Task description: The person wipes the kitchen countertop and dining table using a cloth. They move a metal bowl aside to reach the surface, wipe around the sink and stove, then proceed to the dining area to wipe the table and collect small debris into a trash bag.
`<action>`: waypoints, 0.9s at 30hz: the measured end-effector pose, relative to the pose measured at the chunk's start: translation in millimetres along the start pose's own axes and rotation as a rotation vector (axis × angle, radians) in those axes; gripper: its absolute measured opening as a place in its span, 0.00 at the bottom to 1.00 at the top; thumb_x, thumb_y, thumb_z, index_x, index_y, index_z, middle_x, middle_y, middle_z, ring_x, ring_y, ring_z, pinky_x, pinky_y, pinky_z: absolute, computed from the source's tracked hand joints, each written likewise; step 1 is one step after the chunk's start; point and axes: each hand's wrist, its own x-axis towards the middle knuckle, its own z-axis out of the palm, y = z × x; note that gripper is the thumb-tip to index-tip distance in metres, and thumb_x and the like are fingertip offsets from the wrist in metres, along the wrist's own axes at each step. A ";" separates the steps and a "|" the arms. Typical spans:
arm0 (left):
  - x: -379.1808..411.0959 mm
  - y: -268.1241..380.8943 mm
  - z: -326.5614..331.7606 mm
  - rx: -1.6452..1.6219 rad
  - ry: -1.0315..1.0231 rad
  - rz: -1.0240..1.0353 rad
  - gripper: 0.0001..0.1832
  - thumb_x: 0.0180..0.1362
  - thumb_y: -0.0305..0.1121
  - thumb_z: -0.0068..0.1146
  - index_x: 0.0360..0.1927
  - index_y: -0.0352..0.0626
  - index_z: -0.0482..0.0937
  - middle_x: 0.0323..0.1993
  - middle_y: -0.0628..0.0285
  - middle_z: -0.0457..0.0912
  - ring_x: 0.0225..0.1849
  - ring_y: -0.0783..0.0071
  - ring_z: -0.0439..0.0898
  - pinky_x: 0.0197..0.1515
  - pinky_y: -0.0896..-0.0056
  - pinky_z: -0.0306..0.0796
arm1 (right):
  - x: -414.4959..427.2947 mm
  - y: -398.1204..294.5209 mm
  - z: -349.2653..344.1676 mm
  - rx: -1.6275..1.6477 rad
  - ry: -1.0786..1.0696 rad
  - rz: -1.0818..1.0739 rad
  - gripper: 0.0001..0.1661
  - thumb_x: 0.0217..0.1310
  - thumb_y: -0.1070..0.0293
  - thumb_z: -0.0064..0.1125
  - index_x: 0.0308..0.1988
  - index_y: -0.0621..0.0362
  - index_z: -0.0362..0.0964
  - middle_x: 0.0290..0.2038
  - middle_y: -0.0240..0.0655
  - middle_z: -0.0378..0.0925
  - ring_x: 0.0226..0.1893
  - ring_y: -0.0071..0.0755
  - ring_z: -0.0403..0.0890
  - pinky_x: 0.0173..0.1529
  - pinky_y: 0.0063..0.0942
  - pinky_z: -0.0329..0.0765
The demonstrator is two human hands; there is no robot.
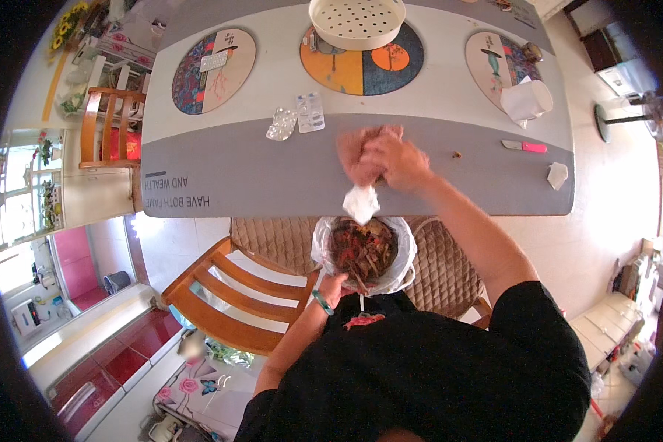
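Note:
My left hand (333,288), with a green bangle at its wrist, grips the near rim of a waste bin lined with a white plastic bag (406,271). Dark brown and reddish scraps (364,248) fill much of the bin. Over the grey front part of the table is my right hand (395,157), blurred; at its left is a pinkish-brown shape (356,154) too blurred to name. A crumpled white tissue (361,204) shows just below it, overlapping the table edge; whether it rests there or hangs is unclear.
Blister packs (310,112), a pink-handled knife (525,146), a tissue roll (527,101), a paper scrap (557,175) and a small brown crumb (457,155) lie on the table (243,166). A white perforated basket (357,25) stands at the back. A wooden chair (243,298) is at the left.

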 end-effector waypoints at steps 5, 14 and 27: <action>-1.6 0.9 -2.6 0.076 0.021 -0.054 0.20 0.53 0.26 0.46 0.52 0.42 0.66 0.46 0.58 0.73 0.43 0.59 0.76 0.37 0.54 0.77 | -54.2 -42.6 49.5 0.104 0.043 -0.080 0.29 0.36 0.79 0.52 0.44 0.42 0.72 0.50 0.28 0.69 0.56 0.36 0.64 0.55 0.40 0.66; -13.4 5.1 4.7 0.010 -0.034 0.017 0.16 0.54 0.24 0.44 0.48 0.34 0.67 0.43 0.55 0.75 0.43 0.59 0.77 0.40 0.51 0.76 | -72.6 31.4 -34.0 1.004 0.434 0.468 0.26 0.44 0.88 0.46 0.47 0.60 0.70 0.37 0.33 0.76 0.39 0.28 0.75 0.47 0.25 0.72; 3.4 -5.9 1.2 0.021 -0.049 0.009 0.20 0.51 0.22 0.46 0.50 0.36 0.66 0.45 0.58 0.73 0.45 0.62 0.75 0.45 0.57 0.73 | -87.7 19.6 48.0 0.267 0.346 0.585 0.25 0.43 0.78 0.52 0.45 0.46 0.71 0.48 0.34 0.72 0.50 0.39 0.72 0.51 0.34 0.72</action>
